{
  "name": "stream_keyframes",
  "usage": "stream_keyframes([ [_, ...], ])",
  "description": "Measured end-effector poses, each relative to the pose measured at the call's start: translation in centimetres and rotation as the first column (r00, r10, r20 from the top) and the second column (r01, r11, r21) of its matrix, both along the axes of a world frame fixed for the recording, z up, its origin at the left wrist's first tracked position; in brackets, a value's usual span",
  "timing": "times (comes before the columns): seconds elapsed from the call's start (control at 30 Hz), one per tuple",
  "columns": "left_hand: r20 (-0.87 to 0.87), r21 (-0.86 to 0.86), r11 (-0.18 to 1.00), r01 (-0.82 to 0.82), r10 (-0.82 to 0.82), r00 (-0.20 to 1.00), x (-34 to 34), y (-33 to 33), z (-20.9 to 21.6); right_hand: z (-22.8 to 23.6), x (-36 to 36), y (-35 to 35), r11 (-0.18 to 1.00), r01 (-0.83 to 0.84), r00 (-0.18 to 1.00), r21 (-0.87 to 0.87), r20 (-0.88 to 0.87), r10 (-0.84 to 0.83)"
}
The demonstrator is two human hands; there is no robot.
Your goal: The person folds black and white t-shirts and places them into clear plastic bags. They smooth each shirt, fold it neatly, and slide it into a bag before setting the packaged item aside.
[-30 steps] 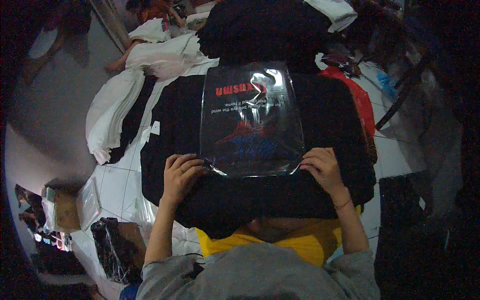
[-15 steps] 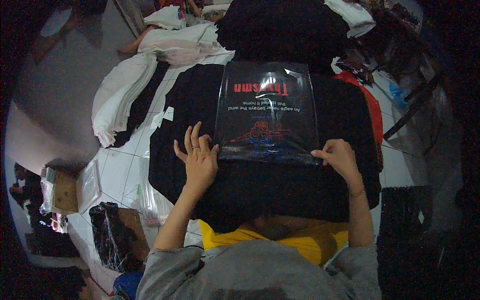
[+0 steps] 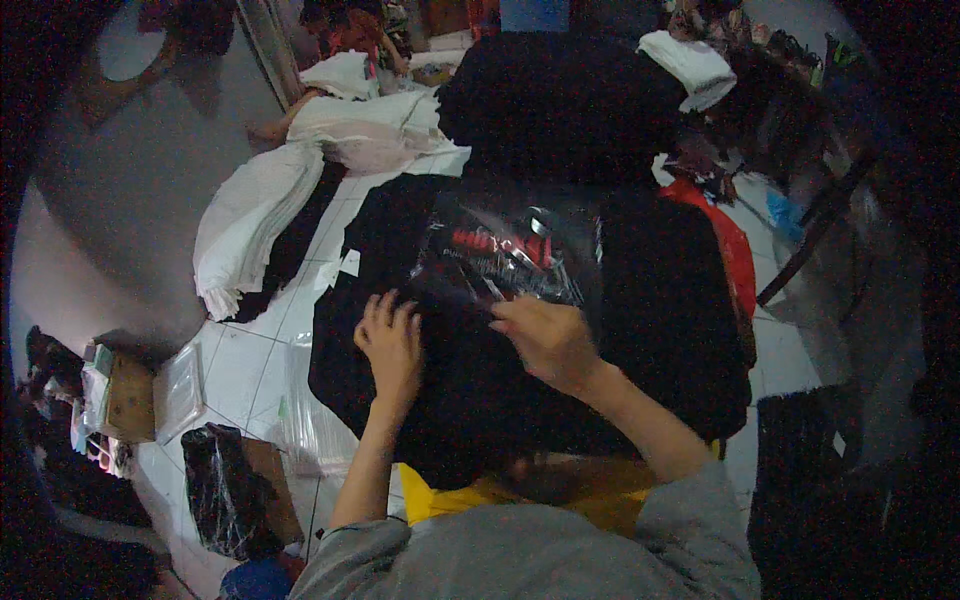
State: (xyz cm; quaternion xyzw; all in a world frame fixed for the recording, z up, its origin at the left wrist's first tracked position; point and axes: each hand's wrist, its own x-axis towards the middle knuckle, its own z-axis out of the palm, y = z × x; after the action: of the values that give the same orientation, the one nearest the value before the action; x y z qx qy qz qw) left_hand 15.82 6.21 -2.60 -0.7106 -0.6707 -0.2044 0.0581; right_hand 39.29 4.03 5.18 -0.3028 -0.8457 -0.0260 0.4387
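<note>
A glossy clear plastic film (image 3: 505,232) lies over a black shirt (image 3: 665,330), with red lettering and pale print showing beneath or on it. My right hand (image 3: 550,345) pinches the film's near edge, which is drawn up and wrinkled toward the left. Below the film's near left corner, my left hand (image 3: 390,345) rests on the black cloth, fingers apart and slightly bent. Glare and creases hide part of the print, and my right hand covers the lower part of the design.
Beyond the shirt rises a pile of black cloth (image 3: 560,100). White cloth stacks (image 3: 255,225) lie at the left. A red cloth (image 3: 733,250) shows at the right. Near the lower left are a cardboard box (image 3: 130,395) and a plastic-wrapped black bundle (image 3: 225,490). Another person's arm (image 3: 272,130) reaches in at the back.
My right hand has moved left and pulled the film's near right corner with it, so the flat film is now creased. My left hand has shifted slightly, and the view has tilted up.
</note>
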Motion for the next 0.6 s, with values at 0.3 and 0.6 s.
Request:
stream_keyframes([
  [0.3, 0.032, 0.468, 0.854, 0.228, -0.274, 0.961, 6.3, -2.9, 9.1, -1.6, 16.4, -2.9, 0.788, 0.261, 0.448, -0.558, -0.654, -0.610],
  [0.6, -0.117, 0.076, 0.956, 0.284, -0.275, 0.954, 10.8, 8.8, 1.0, -6.3, 15.3, 6.3, 0.647, 0.763, 0.620, 0.012, 0.274, -0.736],
])
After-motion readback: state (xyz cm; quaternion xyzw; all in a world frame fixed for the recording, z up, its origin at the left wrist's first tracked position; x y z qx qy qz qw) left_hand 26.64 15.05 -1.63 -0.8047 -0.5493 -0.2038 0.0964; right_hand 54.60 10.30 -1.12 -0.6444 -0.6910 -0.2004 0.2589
